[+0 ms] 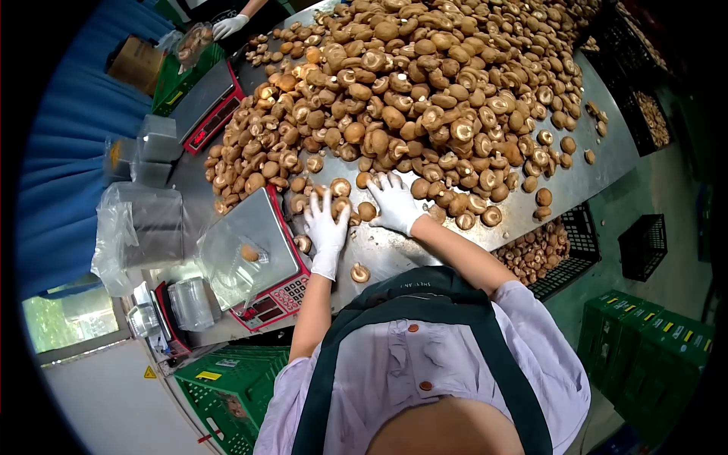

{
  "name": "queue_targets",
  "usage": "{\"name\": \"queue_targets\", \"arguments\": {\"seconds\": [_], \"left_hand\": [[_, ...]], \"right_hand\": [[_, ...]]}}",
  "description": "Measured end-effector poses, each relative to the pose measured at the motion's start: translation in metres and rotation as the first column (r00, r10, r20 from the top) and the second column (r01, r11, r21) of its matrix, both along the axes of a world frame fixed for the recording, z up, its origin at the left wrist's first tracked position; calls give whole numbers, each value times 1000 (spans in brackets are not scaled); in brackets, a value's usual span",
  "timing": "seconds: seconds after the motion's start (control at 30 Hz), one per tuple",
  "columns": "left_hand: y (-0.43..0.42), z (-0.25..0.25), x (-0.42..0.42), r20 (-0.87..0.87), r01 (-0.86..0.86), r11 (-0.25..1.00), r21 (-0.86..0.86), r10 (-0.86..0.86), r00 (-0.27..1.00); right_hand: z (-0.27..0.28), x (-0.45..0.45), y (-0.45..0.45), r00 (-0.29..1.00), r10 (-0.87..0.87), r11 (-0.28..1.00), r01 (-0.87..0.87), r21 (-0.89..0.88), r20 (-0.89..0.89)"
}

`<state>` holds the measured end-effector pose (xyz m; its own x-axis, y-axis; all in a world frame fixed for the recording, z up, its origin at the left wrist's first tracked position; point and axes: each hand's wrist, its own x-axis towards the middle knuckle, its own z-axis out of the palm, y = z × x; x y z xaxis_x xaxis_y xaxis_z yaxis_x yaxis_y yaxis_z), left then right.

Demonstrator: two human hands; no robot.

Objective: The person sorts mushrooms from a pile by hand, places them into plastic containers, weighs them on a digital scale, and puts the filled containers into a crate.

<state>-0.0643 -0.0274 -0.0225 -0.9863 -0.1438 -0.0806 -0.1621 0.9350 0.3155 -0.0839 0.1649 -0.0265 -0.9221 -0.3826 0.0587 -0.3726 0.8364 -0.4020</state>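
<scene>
Both hands wear white gloves and lie at the near edge of a big heap of brown shiitake mushrooms [425,83] on a metal table [607,148]. My left hand [327,233] has its fingers apart, pointing at the heap, with loose mushrooms [340,187] at its fingertips. To its right, my right hand [396,206] is spread out over the table, fingertips against the front of the heap. Between the two hands sits a single mushroom [367,211]. Another mushroom [360,272] lies stem side up closer to my body. Neither hand visibly grips anything.
Left of my hands stands a red-edged scale [282,296] with a clear plastic bag [227,265] and one mushroom on it. Beyond are a second scale [214,114], stacked clear trays [155,220] and another person's gloved hand [230,27]. Crates [644,349] stand at right.
</scene>
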Motion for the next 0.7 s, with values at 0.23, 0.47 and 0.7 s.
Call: {"name": "queue_targets", "arguments": {"seconds": [0.23,0.47,0.7], "left_hand": [[13,16,57,-66,342,937,-78,-347,936],[-6,45,101,-129,298,948,111,-283,950],[-2,23,119,139,155,988,22,-156,978]], "right_hand": [[-2,38,7,957,269,963,-264,-55,106],[40,79,55,970,237,954,-221,-203,58],[32,97,64,964,17,1000,-12,-23,264]]}}
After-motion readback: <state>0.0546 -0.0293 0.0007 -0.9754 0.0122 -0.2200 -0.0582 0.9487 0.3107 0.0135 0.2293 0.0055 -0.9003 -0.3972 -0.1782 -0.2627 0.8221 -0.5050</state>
